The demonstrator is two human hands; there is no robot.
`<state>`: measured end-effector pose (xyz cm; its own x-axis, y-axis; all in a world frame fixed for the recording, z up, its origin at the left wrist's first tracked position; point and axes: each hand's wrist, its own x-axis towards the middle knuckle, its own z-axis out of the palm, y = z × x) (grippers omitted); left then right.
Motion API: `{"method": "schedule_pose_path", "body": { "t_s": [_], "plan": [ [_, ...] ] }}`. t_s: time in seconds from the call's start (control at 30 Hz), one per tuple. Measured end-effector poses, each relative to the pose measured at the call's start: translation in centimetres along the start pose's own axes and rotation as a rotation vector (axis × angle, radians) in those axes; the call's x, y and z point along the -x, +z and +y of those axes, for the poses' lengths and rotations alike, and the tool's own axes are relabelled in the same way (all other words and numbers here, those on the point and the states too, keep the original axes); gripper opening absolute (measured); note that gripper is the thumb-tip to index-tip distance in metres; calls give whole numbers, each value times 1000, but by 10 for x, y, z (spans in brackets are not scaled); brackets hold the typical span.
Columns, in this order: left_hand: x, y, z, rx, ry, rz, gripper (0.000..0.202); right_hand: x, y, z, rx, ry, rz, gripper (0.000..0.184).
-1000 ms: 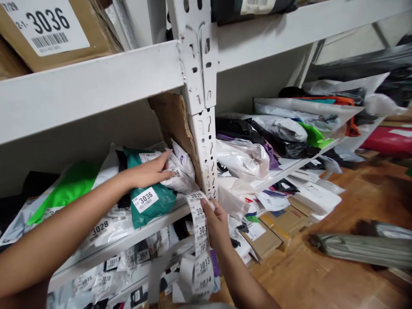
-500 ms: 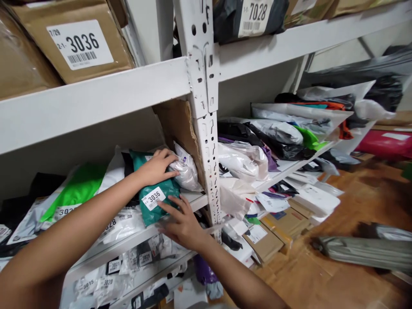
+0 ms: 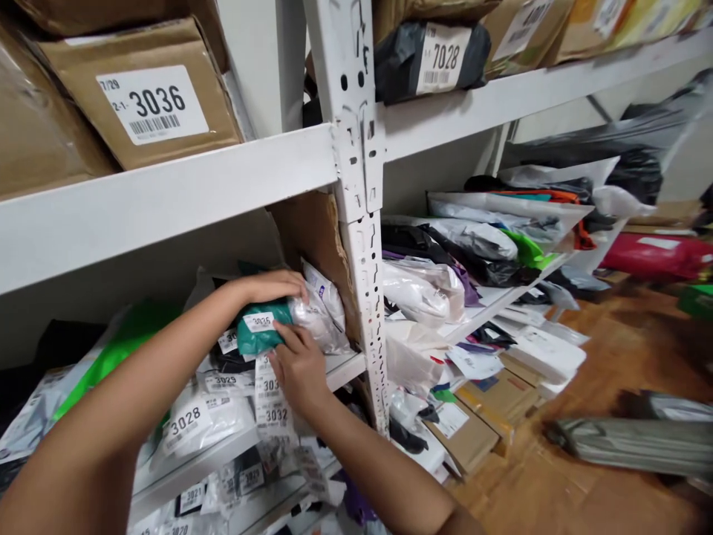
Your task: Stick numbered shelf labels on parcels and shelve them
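A teal plastic mailer bag (image 3: 257, 343) labelled 3036 lies on the middle shelf, partly covered by my hands. My left hand (image 3: 272, 286) bends over its top edge with the fingers together, their tips beside a clear-wrapped white parcel (image 3: 315, 323). Against the bag's front my right hand (image 3: 301, 368) presses its fingers next to the label. From that hand hangs a strip of printed number labels (image 3: 274, 416), one reading 3032, pinched near the thumb. Left of the strip is a white bag (image 3: 206, 420) labelled 3028.
A cardboard box (image 3: 150, 96) labelled 3036 stands on the shelf above. A white perforated post (image 3: 359, 223) divides the racks. More bagged parcels (image 3: 428, 290) pile up on the right rack. A cardboard sheet (image 3: 312, 227) lines the bay's side, and a green bag (image 3: 128, 338) lies left.
The teal bag has moved back and its front has drawn up, uncovering labelled parcels beneath. My right hand has risen against it, with the label strip now plainly hanging. The view has shifted slightly.
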<state>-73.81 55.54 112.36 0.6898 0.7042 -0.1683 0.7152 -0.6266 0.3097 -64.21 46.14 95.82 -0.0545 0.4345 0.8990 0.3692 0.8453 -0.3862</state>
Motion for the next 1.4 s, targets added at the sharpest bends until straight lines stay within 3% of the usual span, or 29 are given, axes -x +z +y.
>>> {"method": "schedule_pose_path", "body": {
  "t_s": [0.1,0.2,0.33,0.47,0.5,0.57,0.67,0.8,0.93,1.03,1.1,1.17,1.3,1.4],
  "plan": [
    [9,13,2,-103,-46,100,40,14,-25,3,-115,7,105,12],
    [8,20,6,-312,-186,147,34,19,-51,17,-155,118,209,10],
    [-10,21,12,-460,-258,181,54,15,-57,36,-264,88,-33,8],
    [-22,27,20,-777,-294,115,23,14,-49,40,-294,65,-79,14],
    [-21,28,21,-819,-257,105,24,14,-48,39,-304,68,-85,14],
    [-12,27,21,-824,-49,112,30,15,-47,38,-313,74,-86,11],
    [12,23,14,-646,245,117,32,15,-52,36,-345,77,-89,9],
    [39,22,5,-445,277,106,29,13,-62,34,-532,182,-68,6],
    [49,28,7,-418,359,106,25,6,-56,32,-761,483,19,13],
    [51,29,13,-389,387,82,17,-3,-45,31,-953,666,-23,24],
    [52,27,18,-289,343,48,15,-8,-40,31,-1027,763,-62,24],
    [53,26,22,-172,203,58,19,-9,-37,31,-1024,832,-55,31],
    [50,30,29,-97,-110,142,23,-6,-35,31,-927,869,5,38],
    [44,35,31,-121,-228,129,28,-3,-35,31,-875,872,7,38]
  ]
}}
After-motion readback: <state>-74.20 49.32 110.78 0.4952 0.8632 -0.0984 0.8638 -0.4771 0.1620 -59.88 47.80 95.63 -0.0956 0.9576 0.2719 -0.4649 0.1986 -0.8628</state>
